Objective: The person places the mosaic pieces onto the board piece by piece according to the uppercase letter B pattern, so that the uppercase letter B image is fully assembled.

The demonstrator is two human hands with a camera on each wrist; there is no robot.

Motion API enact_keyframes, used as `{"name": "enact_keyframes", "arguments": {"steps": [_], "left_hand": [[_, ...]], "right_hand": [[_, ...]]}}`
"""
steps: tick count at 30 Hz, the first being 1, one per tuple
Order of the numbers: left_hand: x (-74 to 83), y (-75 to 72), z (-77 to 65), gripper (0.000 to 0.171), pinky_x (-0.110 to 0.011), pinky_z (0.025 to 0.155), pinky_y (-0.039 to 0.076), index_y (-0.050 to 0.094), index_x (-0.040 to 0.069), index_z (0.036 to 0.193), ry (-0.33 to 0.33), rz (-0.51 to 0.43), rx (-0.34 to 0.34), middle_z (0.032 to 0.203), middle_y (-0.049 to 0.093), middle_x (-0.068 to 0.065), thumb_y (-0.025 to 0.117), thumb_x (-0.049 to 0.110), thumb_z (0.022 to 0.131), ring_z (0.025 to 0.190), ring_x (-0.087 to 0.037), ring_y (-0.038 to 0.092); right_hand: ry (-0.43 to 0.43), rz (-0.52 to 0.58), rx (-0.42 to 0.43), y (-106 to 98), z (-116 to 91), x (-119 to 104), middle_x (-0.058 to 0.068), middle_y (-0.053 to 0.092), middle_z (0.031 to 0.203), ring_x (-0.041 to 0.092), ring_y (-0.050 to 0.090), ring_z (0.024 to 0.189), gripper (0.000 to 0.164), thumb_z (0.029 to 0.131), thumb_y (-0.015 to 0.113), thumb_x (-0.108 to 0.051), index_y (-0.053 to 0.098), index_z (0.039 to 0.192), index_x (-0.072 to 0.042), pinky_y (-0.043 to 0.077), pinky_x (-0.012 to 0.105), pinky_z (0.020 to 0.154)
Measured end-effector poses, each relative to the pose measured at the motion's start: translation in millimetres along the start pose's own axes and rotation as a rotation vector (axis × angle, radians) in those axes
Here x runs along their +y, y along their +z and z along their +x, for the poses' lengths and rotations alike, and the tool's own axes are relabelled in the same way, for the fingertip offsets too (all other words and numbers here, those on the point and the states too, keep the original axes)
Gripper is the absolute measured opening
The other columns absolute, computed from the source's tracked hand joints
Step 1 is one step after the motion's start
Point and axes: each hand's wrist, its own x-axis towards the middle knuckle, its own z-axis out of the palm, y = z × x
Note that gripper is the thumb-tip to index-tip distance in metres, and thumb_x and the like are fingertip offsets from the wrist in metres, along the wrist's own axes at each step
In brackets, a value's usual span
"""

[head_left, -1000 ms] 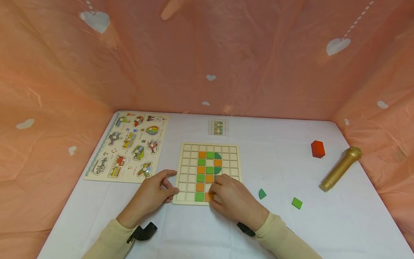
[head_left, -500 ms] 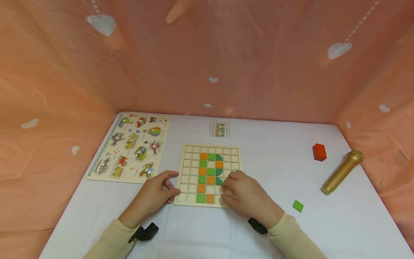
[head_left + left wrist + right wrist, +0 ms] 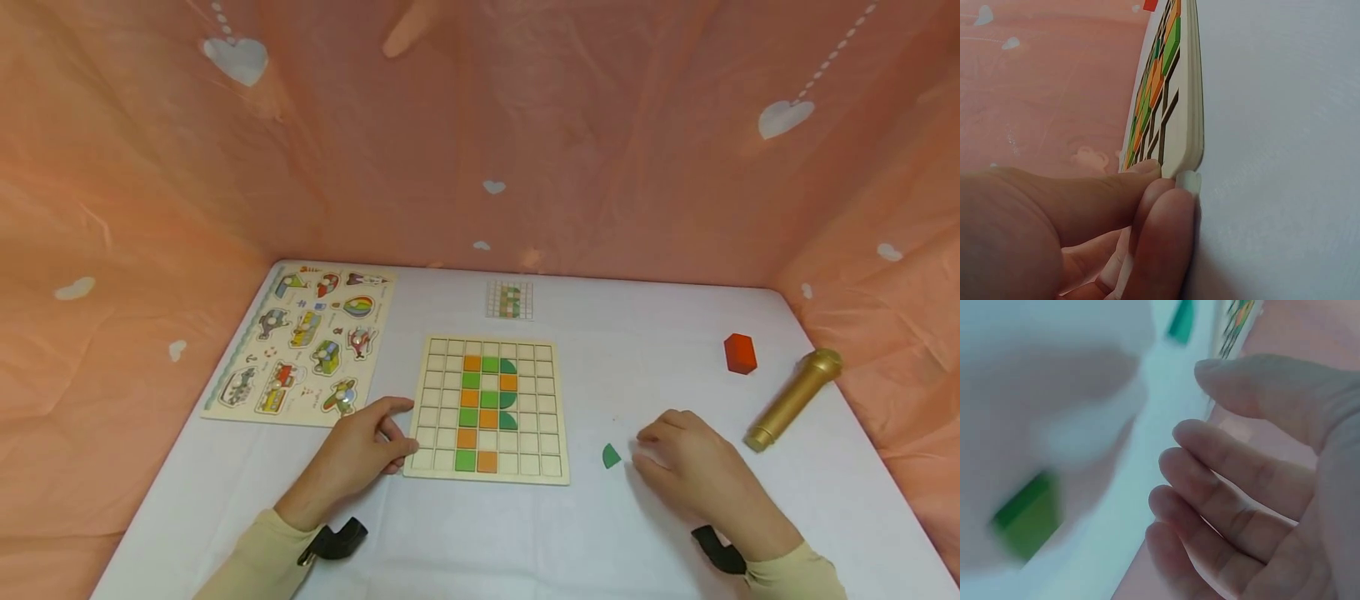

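Note:
My left hand (image 3: 367, 442) holds the left edge of a wooden grid board (image 3: 536, 467); in the left wrist view one fingertip lies on top of the board's corner (image 3: 1179, 153) and another against its side. Orange and green squares, with dark green quarter-circles, fill a block of its cells. Off to the right, my right hand (image 3: 693, 467) hovers over the table with fingers bent and nothing held. Just left of its fingertips lies a loose dark green quarter-circle (image 3: 611, 456). A light green square (image 3: 1029, 519) shows below the right hand in the right wrist view; the hand hides it from the head view.
A small pattern card (image 3: 510, 299) lies behind the grid board. To the left is a picture puzzle board (image 3: 300, 354) with vehicles. A red block (image 3: 740, 354) and a gold cylinder (image 3: 791, 402) sit at the far right. Peach curtains (image 3: 600, 167) surround the table.
My right hand has left the grid board and moved right across the table, now covering the light green square. The loose quarter-circle shows again. My left hand stays at the board's edge.

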Motion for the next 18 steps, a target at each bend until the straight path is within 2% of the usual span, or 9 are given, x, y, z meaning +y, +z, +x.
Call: {"name": "enact_keyframes", "arguments": {"steps": [9,13,18], "left_hand": [[-2.9,1.2,0.5,0.058,-0.025,0.064,0.053,0.062,0.010,0.146,0.008,-0.012,-0.013,0.085,0.069,0.000,0.084,0.013,0.093,0.065,-0.012,0.069],[-1.5,0.6,0.4,0.058,-0.025,0.064,0.054,0.062,0.009,0.147,0.002,-0.014,-0.012,0.085,0.069,-0.001,0.084,0.012,0.093,0.065,-0.012,0.069],[-0.8,-0.4,0.2,0.057,-0.024,0.065,0.051,0.062,0.010,0.146,0.000,-0.003,-0.010,0.085,0.069,0.000,0.084,0.013,0.094,0.064,-0.012,0.069]], "right_hand": [[0.210,-0.019,-0.127,-2.6,-36.3,32.3,0.005,0.073,0.109,0.029,0.067,0.104,0.036,0.086,0.090,-0.034,0.080,0.111,-0.010,0.058,0.059,0.090],[0.258,-0.019,-0.150,-2.2,-46.0,40.8,0.005,0.073,0.108,0.032,0.067,0.105,0.034,0.086,0.089,-0.033,0.080,0.111,-0.011,0.057,0.061,0.092],[0.276,0.006,-0.125,-2.0,-51.2,48.0,0.004,0.072,0.106,0.034,0.069,0.105,0.029,0.085,0.091,-0.031,0.079,0.105,-0.012,0.056,0.063,0.091]]}}
